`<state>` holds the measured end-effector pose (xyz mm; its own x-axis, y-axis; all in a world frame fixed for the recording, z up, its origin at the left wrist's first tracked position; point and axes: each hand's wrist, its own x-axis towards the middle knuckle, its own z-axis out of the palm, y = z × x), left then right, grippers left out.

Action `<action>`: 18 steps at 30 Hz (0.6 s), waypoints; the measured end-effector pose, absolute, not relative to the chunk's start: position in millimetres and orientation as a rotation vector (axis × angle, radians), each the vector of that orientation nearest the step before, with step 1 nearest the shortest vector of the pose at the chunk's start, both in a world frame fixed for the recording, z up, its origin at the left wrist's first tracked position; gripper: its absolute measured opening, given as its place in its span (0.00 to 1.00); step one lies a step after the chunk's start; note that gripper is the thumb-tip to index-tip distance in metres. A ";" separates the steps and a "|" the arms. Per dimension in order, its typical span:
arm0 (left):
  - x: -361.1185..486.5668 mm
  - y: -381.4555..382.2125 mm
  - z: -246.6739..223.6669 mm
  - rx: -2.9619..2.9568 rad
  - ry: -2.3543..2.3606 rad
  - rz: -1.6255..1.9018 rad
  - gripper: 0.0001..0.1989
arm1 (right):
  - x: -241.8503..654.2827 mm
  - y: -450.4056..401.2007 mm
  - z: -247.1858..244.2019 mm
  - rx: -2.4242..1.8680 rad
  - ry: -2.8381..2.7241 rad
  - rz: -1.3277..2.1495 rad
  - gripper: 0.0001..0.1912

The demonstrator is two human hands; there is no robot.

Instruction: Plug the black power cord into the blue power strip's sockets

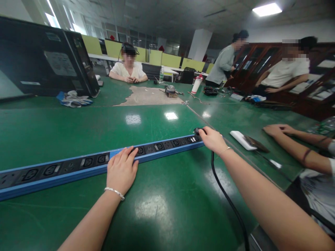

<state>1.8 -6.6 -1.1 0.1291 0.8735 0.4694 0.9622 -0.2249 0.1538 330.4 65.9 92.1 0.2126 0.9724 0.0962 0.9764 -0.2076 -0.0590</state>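
A long blue power strip [162,149] with a row of black sockets lies across the green table, running from the left edge to below my right hand. My left hand [122,167] rests flat over the middle of the strip, fingers stretched across it. At the strip's right end my right hand [211,139] is closed around a black plug [196,131]. A thick black cable [222,188] hangs down from that hand and runs off the bottom of the view. Whether the plug sits in a socket is hidden by my fingers.
A large black computer case [49,62] and work gloves [74,99] stand at the back left. Bare board shows in a torn patch [149,96]. A white power strip [242,140] lies at the right, near a co-worker's hands [277,129]. Other people are across the table.
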 end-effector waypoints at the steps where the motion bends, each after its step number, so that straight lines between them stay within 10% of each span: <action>1: 1.8 -6.5 -1.4 -2.211 -1.829 -0.717 0.20 | 321.9 63.0 90.0 -2.320 -1.986 -0.026 0.20; 18: 5.7 -8.0 -0.2 -2.220 -1.903 -0.770 0.21 | 279.1 69.2 66.4 -2.448 -2.120 0.012 0.20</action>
<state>5.7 -8.0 -0.2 0.0810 0.8911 0.4466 0.9510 -0.2032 0.2330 279.1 69.2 66.4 0.1450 0.9870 -0.0686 0.9878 -0.1404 0.0682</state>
